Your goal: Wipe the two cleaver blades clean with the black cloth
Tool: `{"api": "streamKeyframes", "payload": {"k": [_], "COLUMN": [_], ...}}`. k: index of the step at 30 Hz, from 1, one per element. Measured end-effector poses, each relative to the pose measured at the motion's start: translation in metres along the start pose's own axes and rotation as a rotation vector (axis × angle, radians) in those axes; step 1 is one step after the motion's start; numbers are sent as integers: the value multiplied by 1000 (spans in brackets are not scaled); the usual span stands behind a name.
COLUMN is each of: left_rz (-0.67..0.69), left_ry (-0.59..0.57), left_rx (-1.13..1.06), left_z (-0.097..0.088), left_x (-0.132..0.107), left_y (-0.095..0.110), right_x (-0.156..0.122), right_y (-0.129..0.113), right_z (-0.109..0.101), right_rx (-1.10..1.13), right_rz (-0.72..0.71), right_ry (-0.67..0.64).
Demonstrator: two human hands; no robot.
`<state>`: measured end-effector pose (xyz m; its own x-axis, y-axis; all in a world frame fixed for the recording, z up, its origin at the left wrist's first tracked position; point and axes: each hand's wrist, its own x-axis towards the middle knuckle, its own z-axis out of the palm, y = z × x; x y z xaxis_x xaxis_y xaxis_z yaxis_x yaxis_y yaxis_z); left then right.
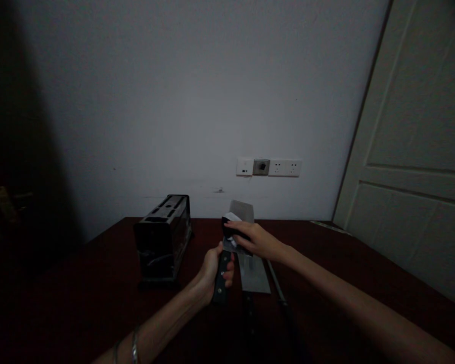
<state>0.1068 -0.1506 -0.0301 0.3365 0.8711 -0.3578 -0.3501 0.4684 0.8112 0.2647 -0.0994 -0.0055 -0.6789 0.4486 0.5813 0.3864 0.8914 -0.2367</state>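
My left hand is closed around the dark, riveted handle of a kitchen knife, whose broad blade points away from me. My right hand presses a white and black wad, perhaps cloth or paper, onto that blade and covers much of it. Below the hands lies a cleaver with a wide, pale metal blade and a dark handle towards me. Beyond my right fingers a flat metal blade end shows; which knife it belongs to I cannot tell.
A slotted black knife block stands on the dark red table at the left. Right of the cleaver lies a thin metal rod with a dark handle, like a sharpening steel. Behind are a wall with sockets and a pale door.
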Motion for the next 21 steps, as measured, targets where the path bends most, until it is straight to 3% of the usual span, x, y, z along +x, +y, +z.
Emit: {"api": "streamKeyframes", "payload": {"k": [5, 12, 16, 21], "left_rz": [21, -34, -43, -45], "left_ry": [-16, -52, -53, -64], "left_rx": [6, 38, 49, 0], "left_z": [2, 10, 12, 10], "left_x": [-4, -10, -11, -11], "left_y": [1, -9, -11, -7], "right_x": [18, 25, 22, 9], "right_y": [20, 55, 55, 39], "right_z": [-6, -28, -29, -18], "right_rx": [-78, -214, -260, -250], "right_rz": [6, 133, 129, 108], "right_ry": [65, 148, 175, 167]}}
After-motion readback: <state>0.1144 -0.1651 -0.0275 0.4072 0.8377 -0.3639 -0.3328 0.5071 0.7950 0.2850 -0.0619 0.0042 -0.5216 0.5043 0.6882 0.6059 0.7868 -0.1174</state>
